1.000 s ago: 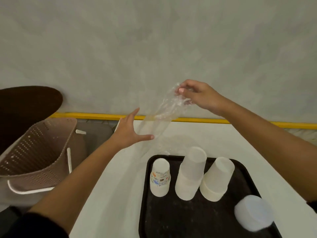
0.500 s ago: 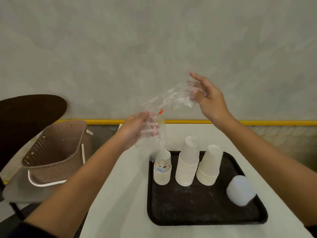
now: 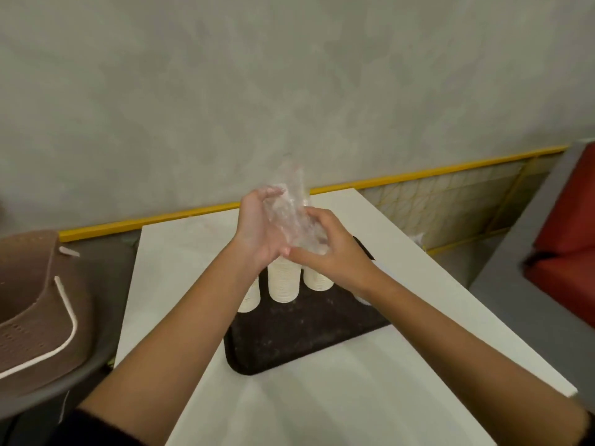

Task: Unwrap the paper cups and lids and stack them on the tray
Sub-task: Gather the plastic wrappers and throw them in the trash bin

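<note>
Two hands, left hand point(image 3: 257, 233) and right hand point(image 3: 331, 252), raised above far edge of tray point(image 3: 289, 342) and closed together around plastic wrapper point(image 3: 289, 217). Left fingers curled over upper part of wrapper, palm turned rightward. Right fingers curled round lower part.

Wrapper clear, crumpled, held off tray, directly over cup stacks. Long axis roughly upright. Loose end pointing up toward wall, lower end bunched between palms.

Three stacks of paper cups along far edge of tray, upright, rims down:
- left cup stack point(image 3: 251, 297), nearest far left corner, mostly covered by left wrist;
- middle cup stack point(image 3: 283, 281), just beside it;
- right cup stack point(image 3: 317, 280), just beside middle one.

Tops of all three hidden behind hands. White item point(image 3: 362, 299) at right edge of tray almost wholly hidden behind right forearm; cannot tell what it is.

Tray dark, flat on white table point(image 3: 180, 268), skewed to table edges. Brown perforated basket point(image 3: 35, 300) beyond left edge of table, cut off by picture border.

Print on cups hidden or too small to read.
</note>
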Motion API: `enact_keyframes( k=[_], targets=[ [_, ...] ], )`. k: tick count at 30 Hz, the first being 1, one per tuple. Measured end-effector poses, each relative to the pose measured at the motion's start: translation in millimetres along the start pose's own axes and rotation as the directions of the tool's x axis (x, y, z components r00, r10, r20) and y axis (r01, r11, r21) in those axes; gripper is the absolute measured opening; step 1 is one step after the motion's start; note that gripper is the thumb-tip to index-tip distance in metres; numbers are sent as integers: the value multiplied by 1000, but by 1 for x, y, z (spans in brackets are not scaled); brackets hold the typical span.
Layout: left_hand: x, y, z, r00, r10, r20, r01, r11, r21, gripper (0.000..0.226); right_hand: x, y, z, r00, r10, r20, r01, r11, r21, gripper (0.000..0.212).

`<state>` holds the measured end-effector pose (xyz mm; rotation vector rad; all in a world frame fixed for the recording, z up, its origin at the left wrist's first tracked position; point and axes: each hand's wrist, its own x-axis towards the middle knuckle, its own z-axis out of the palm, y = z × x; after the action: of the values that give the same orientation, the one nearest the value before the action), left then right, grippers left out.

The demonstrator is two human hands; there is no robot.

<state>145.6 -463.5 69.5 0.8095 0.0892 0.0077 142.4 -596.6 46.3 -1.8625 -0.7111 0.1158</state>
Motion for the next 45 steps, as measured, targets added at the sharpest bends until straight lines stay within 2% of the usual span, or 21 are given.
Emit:
enact_keyframes(
  k=[2, 5, 8, 10, 12, 14, 16, 19, 21, 23, 26, 28, 30, 32, 35, 36, 38, 40, 41, 42, 45],
  targets=[
    [1, -14, 14, 998, -63, 24, 62, 997, 38, 17, -10, 12, -15, 996, -56, -75, 46, 990, -136, 60],
    [6, -39, 35, 973, -188, 131, 175, 978, 111, 21, -30, 36, -51, 966, -111, -232, 36, 952, -304, 40],
    [10, -73, 59, 949, -281, 144, 237, 936, 261, 16, -60, 58, -91, 913, -101, -394, -46, 937, -346, 30],
    [6, -99, 80, 923, -341, 180, 263, 898, 352, 10, -89, 72, -118, 880, -50, -472, -153, 911, -383, 28],
    [-3, -130, 105, 883, -415, 218, 289, 848, 445, 28, -123, 83, -142, 881, -60, -469, -207, 844, -496, 27],
    [-14, -172, 130, 859, -464, 217, 294, 792, 535, 52, -159, 91, -164, 925, -54, -375, -187, 795, -577, 26],
    [-27, -215, 152, 868, -456, 197, 256, 751, 608, 58, -194, 93, -184, 954, 37, -298, -210, 792, -574, 26],
    [-43, -274, 170, 842, -506, 186, 272, 698, 663, 41, -246, 99, -217, 903, 324, -282, -421, 798, -431, 31],
    [-52, -309, 174, 790, -587, 178, 356, 675, 646, 30, -284, 109, -239, 841, 473, -262, -528, 824, -207, 31],
    [-64, -342, 176, 734, -655, 181, 427, 651, 628, 28, -321, 120, -256, 792, 557, -249, -559, 826, 70, 28],
    [-82, -384, 177, 643, -745, 176, 505, 585, 635, 28, -366, 147, -269, 686, 682, -252, -586, 724, 363, 40],
    [-88, -406, 173, 571, -807, 153, 548, 513, 661, 30, -388, 168, -270, 635, 747, -195, -627, 646, 435, 46],
    [-93, -424, 168, 500, -854, 143, 591, 457, 664, 29, -405, 188, -267, 597, 794, -114, -699, 585, 412, 35],
    [-94, -438, 162, 435, -890, 138, 661, 420, 622, 38, -415, 206, -264, 574, 815, -77, -719, 547, 428, 26],
    [-94, -460, 149, 382, -919, 95, 684, 350, 640, 50, -428, 235, -255, 526, 848, -66, -706, 479, 521, 26],
    [-95, -470, 144, 383, -921, 63, 645, 316, 696, 55, -433, 246, -249, 509, 859, -59, -702, 454, 549, 23],
    [-96, -490, 129, 449, -894, -19, 525, 246, 815, 60, -442, 270, -236, 464, 885, -43, -707, 399, 584, 16],
    [-96, -515, 109, 544, -834, -89, 448, 200, 871, 37, -450, 292, -220, 403, 915, -26, -733, 339, 589, 17],
    [-95, -528, 98, 563, -817, -124, 440, 170, 882, 22, -454, 302, -211, 374, 928, -12, -750, 310, 584, 19],
    [-95, -540, 86, 567, -808, -158, 445, 139, 885, 15, -457, 312, -202, 348, 938, 6, -761, 279, 585, 22],
    [-92, -577, 48, 571, -781, -253, 478, 66, 876, 25, -468, 346, -174, 328, 944, 25, -749, 243, 616, 36]
  ],
)
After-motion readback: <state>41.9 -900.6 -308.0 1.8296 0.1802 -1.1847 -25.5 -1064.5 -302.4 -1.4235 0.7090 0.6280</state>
